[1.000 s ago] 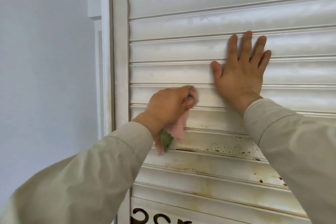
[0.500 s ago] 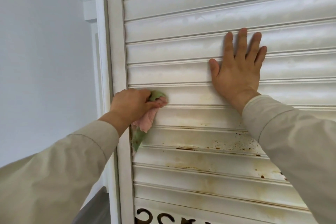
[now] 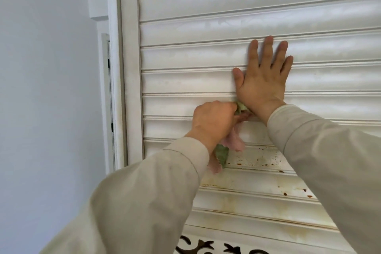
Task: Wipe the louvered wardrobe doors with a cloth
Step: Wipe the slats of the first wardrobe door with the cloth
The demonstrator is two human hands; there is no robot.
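Presently: louvered door (image 3: 206, 80), white, slats horizontal, filling most of the view; lower slats yellowed and dotted with brown specks (image 3: 261, 163). Left hand (image 3: 214, 121), its grip closed around a bunched cloth (image 3: 231, 144), pink and green, pressed against a slat at mid-height; loose end of the cloth hangs below the wrist. Right hand (image 3: 262, 80), grip wide, fingers spread, palm flat on the slats just above and to the right, its wrist touching the cloth. Both arms in beige sleeves (image 3: 144, 196). Black scrollwork (image 3: 198, 247) along the door's lower panel. Plain wall (image 3: 45, 99) to the left.
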